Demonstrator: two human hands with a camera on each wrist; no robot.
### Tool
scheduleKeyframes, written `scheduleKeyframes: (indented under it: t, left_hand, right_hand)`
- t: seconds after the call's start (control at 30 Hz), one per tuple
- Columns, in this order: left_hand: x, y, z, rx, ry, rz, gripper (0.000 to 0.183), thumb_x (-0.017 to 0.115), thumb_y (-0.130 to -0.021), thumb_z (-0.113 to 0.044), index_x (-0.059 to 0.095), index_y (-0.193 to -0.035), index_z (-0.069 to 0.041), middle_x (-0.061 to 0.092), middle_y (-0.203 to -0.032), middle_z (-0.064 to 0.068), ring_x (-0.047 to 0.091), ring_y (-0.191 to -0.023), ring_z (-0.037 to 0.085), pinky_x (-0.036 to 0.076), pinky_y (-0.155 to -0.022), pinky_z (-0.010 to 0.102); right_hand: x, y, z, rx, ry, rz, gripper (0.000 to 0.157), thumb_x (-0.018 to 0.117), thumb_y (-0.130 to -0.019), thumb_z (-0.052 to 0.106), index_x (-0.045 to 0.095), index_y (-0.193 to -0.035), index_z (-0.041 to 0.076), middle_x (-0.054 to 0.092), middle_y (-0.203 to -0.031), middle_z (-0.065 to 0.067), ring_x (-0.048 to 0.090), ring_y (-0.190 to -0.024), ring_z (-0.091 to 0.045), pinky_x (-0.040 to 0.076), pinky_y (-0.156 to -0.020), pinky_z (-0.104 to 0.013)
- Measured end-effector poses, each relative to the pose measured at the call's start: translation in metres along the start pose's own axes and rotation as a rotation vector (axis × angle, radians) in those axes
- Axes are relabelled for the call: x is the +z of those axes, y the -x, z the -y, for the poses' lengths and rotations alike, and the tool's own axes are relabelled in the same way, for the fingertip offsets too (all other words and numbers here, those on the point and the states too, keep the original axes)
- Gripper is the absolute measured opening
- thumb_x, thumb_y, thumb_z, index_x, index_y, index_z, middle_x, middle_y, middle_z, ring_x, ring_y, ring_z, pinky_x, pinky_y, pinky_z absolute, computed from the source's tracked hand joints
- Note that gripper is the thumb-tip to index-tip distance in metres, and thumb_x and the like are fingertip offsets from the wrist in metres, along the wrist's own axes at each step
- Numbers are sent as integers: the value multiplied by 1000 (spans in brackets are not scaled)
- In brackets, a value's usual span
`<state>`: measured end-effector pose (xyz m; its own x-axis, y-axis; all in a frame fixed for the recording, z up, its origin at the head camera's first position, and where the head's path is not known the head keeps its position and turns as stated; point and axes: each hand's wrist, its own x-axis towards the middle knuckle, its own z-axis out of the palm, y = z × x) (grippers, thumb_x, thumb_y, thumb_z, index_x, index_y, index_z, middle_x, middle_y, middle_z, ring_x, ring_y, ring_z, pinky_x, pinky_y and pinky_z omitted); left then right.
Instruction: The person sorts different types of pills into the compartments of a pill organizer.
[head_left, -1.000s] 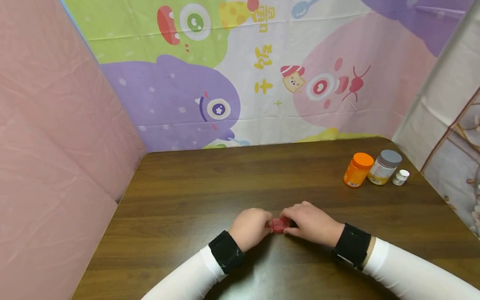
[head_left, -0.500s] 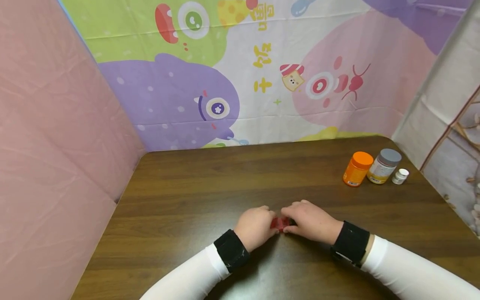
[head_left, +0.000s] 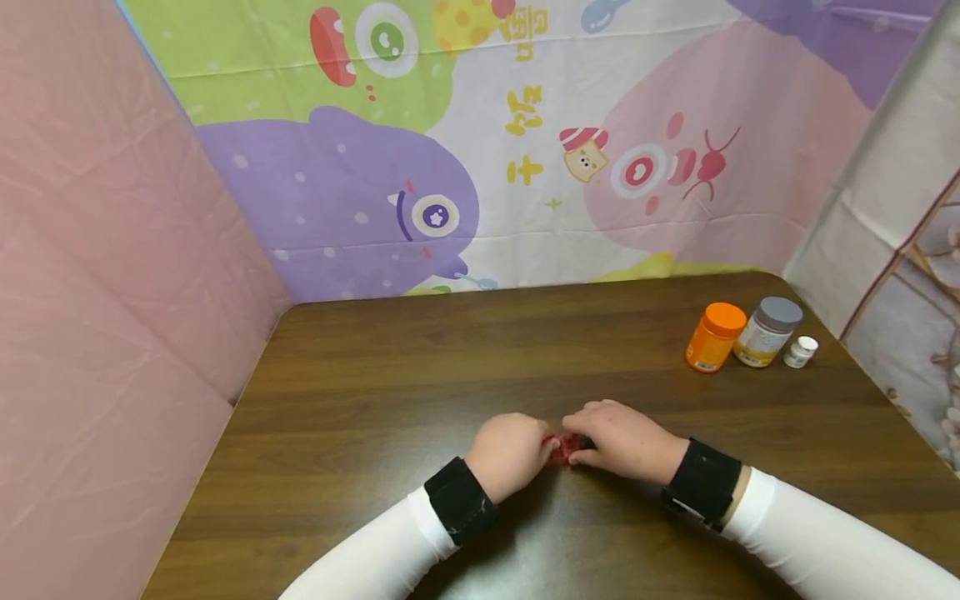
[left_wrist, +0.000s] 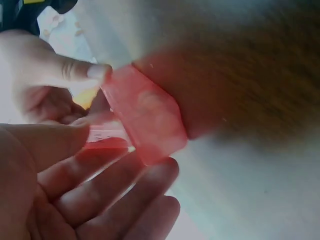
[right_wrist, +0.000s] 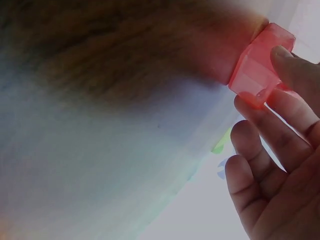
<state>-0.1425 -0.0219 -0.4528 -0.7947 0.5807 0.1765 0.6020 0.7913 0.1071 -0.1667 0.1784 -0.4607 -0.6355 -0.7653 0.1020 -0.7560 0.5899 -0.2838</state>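
A small translucent red plastic box [head_left: 564, 451] with angled sides sits between my hands, low over the table. My left hand [head_left: 510, 457] holds its left side; in the left wrist view its thumb and fingers pinch a red part [left_wrist: 107, 136] bearing pale markings, beside the box's larger body [left_wrist: 147, 115]. My right hand [head_left: 628, 440] grips the other side. In the right wrist view the right thumb lies on the box [right_wrist: 257, 75] with a finger beneath, while the other fingers of the right hand [right_wrist: 285, 155] curve loosely. Fingers hide part of the box in the head view.
An orange jar [head_left: 715, 337], a grey-lidded jar [head_left: 768, 332] and a small white bottle [head_left: 801, 352] stand together at the back right of the brown wooden table [head_left: 360, 375]. A cartoon-print cloth [head_left: 525, 225] hangs behind it, and a pink cloth [head_left: 127, 333] at the left.
My left hand has shifted slightly right and covers more of the red box, its thumb now farther over it. The right hand stays nearly in place. The jars and bottle have not moved.
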Motion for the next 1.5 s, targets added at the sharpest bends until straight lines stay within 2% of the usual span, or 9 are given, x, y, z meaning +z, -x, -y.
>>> scheduleKeyframes:
  t: [0.13,0.23,0.37,0.5,0.87,1.03,1.2,1.37,1.5]
  left_hand:
    - [-3,-6,5,-49,67,30,18,64,-94,-31,76,-85,-22,68,-67,-10,57,-59,6,50,-52,28]
    - [-6,-15,8,-90,66,48,17,64,-93,-32,78,-87,-23,70,-72,-10,58,-61,4,51,-51,27]
    - [-10,-30,13,-127,23,75,17,67,-91,-32,77,-78,-25,66,-65,-11,53,-53,4,47,-44,27]
    - [-10,-39,16,-139,-5,140,21,68,-90,-29,74,-71,-27,62,-60,-11,48,-48,5,41,-40,26]
    - [-2,-45,19,-139,-62,168,27,68,-89,-24,68,-62,-26,61,-60,-8,50,-49,7,45,-41,30]
    - [-5,-45,19,-140,-39,176,28,67,-89,-26,66,-61,-24,59,-58,-7,48,-48,7,41,-39,28]
    - [-19,-36,19,-180,32,124,20,64,-92,-36,75,-85,-21,70,-74,-6,58,-60,8,49,-47,28]
    - [-35,-9,18,-187,39,3,47,58,-92,-53,67,-121,-16,71,-106,1,63,-89,17,55,-71,39]
    - [-44,22,18,-202,9,-85,69,53,-89,-65,51,-140,-18,56,-131,7,49,-116,26,44,-94,50]
  right_hand:
    - [0,0,-1,-11,8,-6,23,79,-80,32,60,-84,19,58,-70,5,43,-67,-11,40,-66,-31]
    - [0,0,-2,-7,16,-7,24,79,-80,33,60,-84,19,58,-69,5,43,-67,-10,39,-66,-30]
    - [0,0,-2,2,23,-3,25,79,-80,33,58,-81,19,57,-67,2,42,-66,-11,38,-67,-30]
    - [1,0,-1,-10,17,-2,24,78,-80,32,59,-81,19,57,-67,3,43,-66,-10,39,-68,-31]
    - [-1,-1,-2,-3,21,6,25,78,-81,32,58,-79,18,41,-65,10,42,-65,-11,37,-66,-30]
    - [-1,0,-2,2,15,6,24,78,-81,31,58,-79,18,45,-65,8,44,-65,-10,39,-67,-31]
    - [1,1,-2,12,25,15,24,78,-81,33,58,-81,20,55,-67,5,45,-64,-9,40,-67,-31]
    - [0,1,0,31,34,22,23,77,-82,34,59,-83,20,58,-67,3,46,-64,-9,39,-67,-32]
    - [0,2,1,36,27,25,22,76,-83,34,60,-85,20,60,-69,3,47,-65,-9,40,-68,-32]
